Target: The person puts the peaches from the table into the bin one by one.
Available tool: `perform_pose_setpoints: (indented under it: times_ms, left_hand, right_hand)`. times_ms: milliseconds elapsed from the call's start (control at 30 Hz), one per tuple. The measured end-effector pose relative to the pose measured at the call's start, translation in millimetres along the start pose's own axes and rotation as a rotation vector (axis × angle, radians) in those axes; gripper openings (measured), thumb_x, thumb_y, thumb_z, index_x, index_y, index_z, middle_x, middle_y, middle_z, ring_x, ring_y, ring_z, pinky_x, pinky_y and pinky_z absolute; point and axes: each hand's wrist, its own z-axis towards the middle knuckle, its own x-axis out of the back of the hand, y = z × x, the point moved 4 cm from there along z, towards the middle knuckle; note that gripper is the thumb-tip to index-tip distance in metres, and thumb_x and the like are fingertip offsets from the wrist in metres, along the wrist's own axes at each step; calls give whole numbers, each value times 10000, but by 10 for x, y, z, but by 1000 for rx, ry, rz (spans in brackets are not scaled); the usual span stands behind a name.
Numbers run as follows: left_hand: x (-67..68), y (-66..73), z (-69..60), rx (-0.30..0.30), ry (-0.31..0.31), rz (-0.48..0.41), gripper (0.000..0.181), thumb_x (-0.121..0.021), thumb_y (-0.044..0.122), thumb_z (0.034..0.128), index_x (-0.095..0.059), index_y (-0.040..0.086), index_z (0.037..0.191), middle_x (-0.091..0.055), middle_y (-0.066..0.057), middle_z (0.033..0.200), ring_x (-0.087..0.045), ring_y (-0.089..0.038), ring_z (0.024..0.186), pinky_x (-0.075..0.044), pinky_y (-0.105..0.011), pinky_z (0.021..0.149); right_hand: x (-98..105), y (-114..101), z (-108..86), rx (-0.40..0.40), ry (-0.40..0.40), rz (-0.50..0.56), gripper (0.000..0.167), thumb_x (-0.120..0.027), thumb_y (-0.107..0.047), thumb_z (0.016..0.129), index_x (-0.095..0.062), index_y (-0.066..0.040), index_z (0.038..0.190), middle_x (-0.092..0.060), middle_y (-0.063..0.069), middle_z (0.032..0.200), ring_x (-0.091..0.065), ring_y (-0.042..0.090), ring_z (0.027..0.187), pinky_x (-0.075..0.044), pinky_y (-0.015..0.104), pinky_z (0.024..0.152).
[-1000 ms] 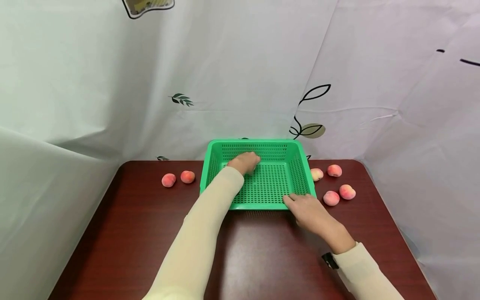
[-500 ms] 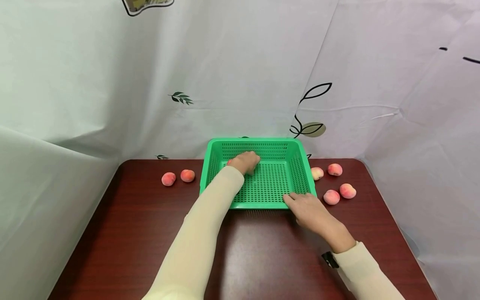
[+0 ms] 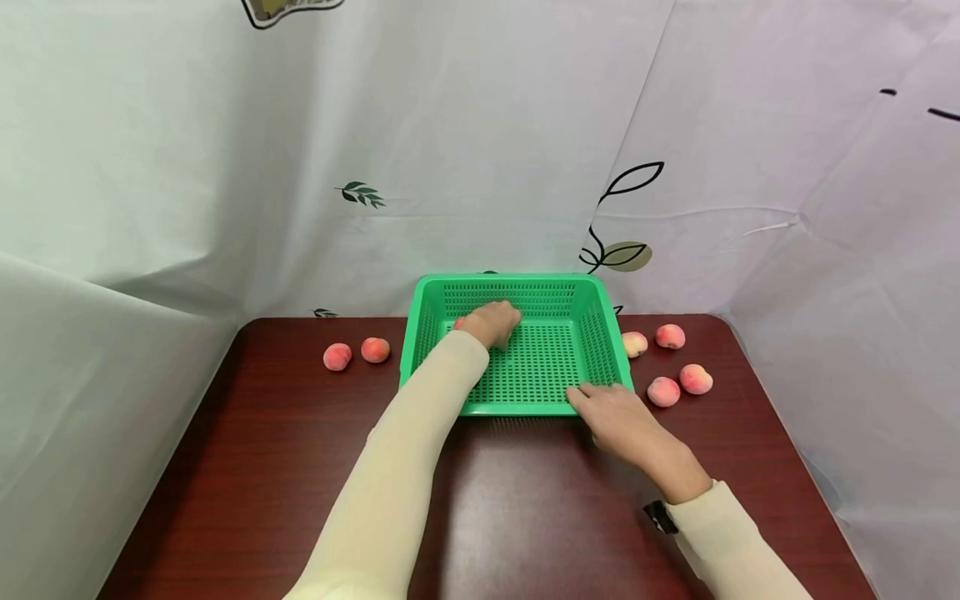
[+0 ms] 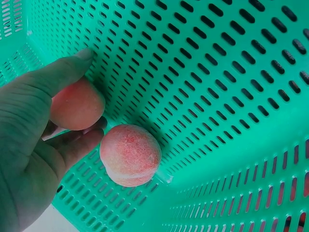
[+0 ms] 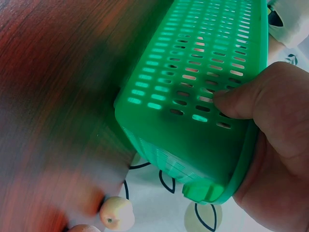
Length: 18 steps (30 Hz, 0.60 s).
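- The left hand [image 3: 489,323] grasps a peach [image 4: 77,104], thumb and fingers round it, inside the basket [image 3: 517,409] at head-frame centre.
- A second peach [image 4: 130,155] sits just beside it.
- The right hand [image 3: 611,421] grips the basket's near edge.
- The step looks like placing fruit (or lifting it; unclear); the next move calls for gentle fingers.
- Other peaches [image 3: 337,357] lie frame left and right.

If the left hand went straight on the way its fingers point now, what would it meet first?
Most likely the slotted inner surface of the green basket, just beyond the left hand and its held peach. The second peach lies beside that line. Depth there is unclear.
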Motion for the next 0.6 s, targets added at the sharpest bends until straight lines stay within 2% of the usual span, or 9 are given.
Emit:
perform_pose_setpoints:
  times_ms: [133, 233, 400, 533, 600]
  left_hand:
    - [3, -2, 20, 17, -23, 0, 432, -768, 198, 945, -613, 132, 1343, -650, -64, 1281, -661, -201, 1127, -559, -303, 904]
    - [6, 0, 27, 23, -31, -5, 444, -769, 199, 944, -609, 132, 1352, -651, -59, 1273, -662, -188, 1111, -561, -294, 891]
    - [-11, -5, 23, 12, -27, -29, 559, -760, 212, 953, -548, 120, 1462, -652, -56, 1265, -662, -178, 1070, -558, -306, 895]
    - [-27, -10, 35, 4, -23, -38, 535, -764, 225, 951, -568, 116, 1437, -666, -62, 1204, -670, -178, 1009, -562, -314, 863]
    - [-24, -6, 31, 3, -18, -21, 533, -775, 249, 944, -576, 121, 1422, -657, -68, 1234, -664, -185, 1035, -561, -314, 863]
  right_hand:
    - [3, 3, 8, 4, 6, -5, 297, -704, 64, 774, -512, -103, 926, -509, -4, 741, -566, 201, 631, -432, 337, 615]
    - [2, 2, 12, 7, 8, -3, 301, -706, 63, 763, -517, -101, 929, -518, 1, 745, -574, 206, 634, -436, 341, 614]
    - [-2, -4, 13, 11, 9, -2, 298, -702, 60, 757, -520, -99, 931, -522, 6, 747, -576, 212, 637, -443, 350, 618]
    - [6, -6, 6, 3, 12, 2, 284, -699, 62, 780, -516, -104, 919, -507, -2, 736, -561, 204, 625, -439, 348, 618]
    - [10, -5, 4, -6, 8, 7, 282, -697, 63, 788, -512, -107, 916, -505, -5, 736, -557, 200, 625, -438, 347, 622]
